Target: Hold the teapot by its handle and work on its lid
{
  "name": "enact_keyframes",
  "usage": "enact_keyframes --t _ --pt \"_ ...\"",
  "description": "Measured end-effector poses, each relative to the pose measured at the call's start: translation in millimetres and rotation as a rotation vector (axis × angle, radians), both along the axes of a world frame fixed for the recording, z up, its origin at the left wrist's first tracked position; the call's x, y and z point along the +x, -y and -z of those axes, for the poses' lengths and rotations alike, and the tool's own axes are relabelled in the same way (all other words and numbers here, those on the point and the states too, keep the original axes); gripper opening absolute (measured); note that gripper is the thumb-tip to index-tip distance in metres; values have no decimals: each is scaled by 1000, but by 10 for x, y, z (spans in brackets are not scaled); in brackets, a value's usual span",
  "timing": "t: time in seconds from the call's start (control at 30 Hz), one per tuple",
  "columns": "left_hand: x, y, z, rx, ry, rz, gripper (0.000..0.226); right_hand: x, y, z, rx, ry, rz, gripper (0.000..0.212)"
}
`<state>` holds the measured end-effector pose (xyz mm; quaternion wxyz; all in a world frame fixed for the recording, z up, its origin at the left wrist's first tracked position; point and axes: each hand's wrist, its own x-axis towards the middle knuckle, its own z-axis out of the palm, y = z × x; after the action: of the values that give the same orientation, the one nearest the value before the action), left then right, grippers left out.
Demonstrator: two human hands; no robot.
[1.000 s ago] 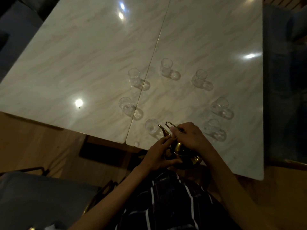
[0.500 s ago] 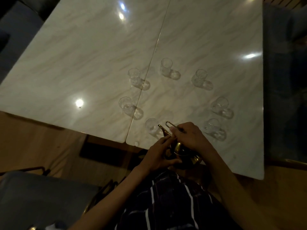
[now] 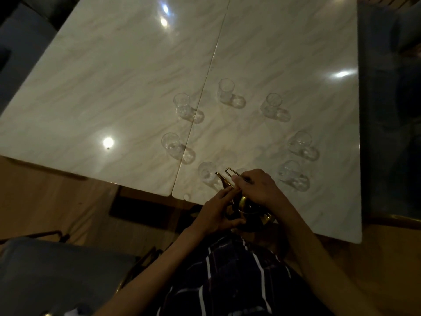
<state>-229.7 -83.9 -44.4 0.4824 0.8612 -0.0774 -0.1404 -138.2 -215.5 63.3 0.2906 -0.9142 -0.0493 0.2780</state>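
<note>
A small, round-bodied brass-coloured metal teapot (image 3: 245, 207) sits at the near edge of the pale marble-patterned desk (image 3: 136, 87), with both hands on it. The right hand (image 3: 255, 188) lies over the top of the teapot, its grip curled round the thin looped wire handle (image 3: 229, 173) that sticks up beyond the knuckles. The left hand (image 3: 216, 215) rests against the teapot's left flank; its fingers are straight and its fingertips touch the base of the curved spout (image 3: 222, 179), so this grip is spread apart and clamps on nothing. The spout points away from the person, towards the nearest clear glass cup (image 3: 206, 173), which stands just beyond and left of the teapot.

Six more small clear glass cups stand in an arc beyond the teapot: one (image 3: 170, 143) further left, one (image 3: 182, 104) beyond that, one (image 3: 225, 88) at the far top of the arc, one (image 3: 272, 103) to the right of it, one (image 3: 300, 141) nearer on the right, and one (image 3: 290, 171) just right of the right hand. All are upright and well apart from each other.

A straight seam (image 3: 205, 87) runs across the desk from its far edge to just left of the teapot. Below the teapot shows a dark garment with white stripes (image 3: 227, 281). No writing or label can be read anywhere in the dim light.
</note>
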Motion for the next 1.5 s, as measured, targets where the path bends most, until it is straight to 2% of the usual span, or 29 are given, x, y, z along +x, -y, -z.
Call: enact_keyframes --t 0.27,0.47,0.97,1.2,1.5 --pt "-23 -19 80 11 -49 14 84 -101 77 74 61 -2 35 41" --pt "-9 27 37 31 -5 43 81 -123 190 45 102 -11 94 43" --pt "278 521 -14 74 -40 346 85 -184 698 -91 -33 -4 284 49" --pt "330 646 -151 27 -28 346 84 -166 816 -172 -82 36 265 48" --pt "311 650 -210 39 -54 370 85 -159 838 -222 -91 -5 279 46"
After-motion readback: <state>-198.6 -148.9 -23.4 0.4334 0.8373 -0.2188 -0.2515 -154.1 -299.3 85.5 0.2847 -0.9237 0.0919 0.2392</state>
